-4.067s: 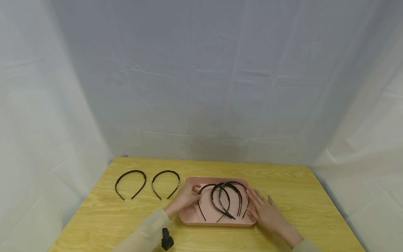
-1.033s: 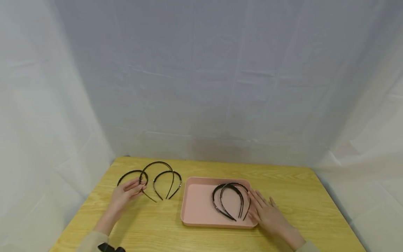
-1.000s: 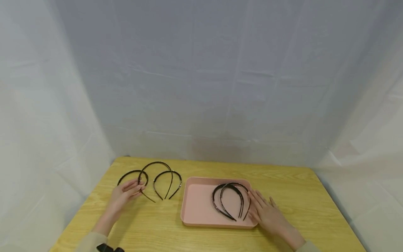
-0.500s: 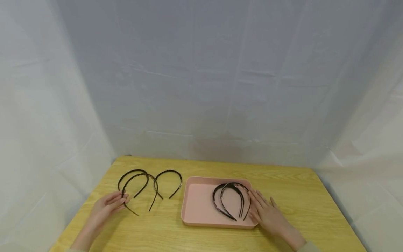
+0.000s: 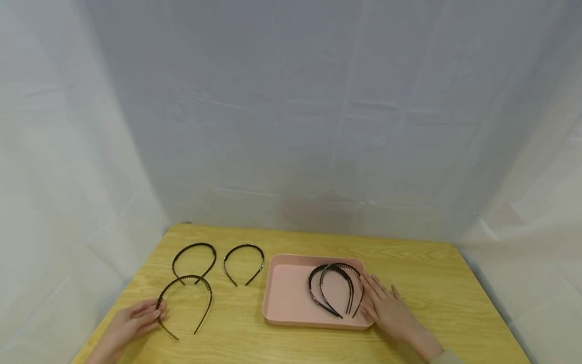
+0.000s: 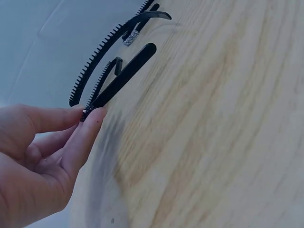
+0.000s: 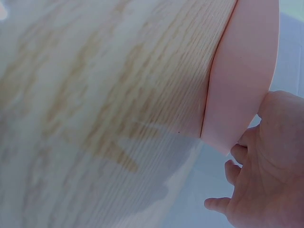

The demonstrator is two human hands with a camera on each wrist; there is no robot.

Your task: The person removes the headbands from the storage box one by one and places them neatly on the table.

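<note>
Lying low on the near left part of the wooden bench (image 5: 236,328), the left hand (image 5: 132,323) is seen with its forearm stretched forward from the bench's near edge. Its fingers (image 6: 71,142) are nearly straight, and one end of a toothed black headband (image 5: 185,305) is pinched lightly between the thumb and a fingertip in the left wrist view, so this grip is closed on the band's tip. The headband itself is laid flat on the bench, its arch turned away from the person and its two ends pointed back toward them. Just beyond it, two more black headbands (image 5: 218,263) are laid side by side, apart from each other.

The right hand (image 5: 386,308) is rested palm down with fingers spread and straight against the right rim of the pink tray (image 5: 286,303), the forearm angled in from the lower right. Nothing is held by this grip. Two overlapping headbands (image 5: 334,293) are kept in the tray's right half, close to those fingertips
</note>
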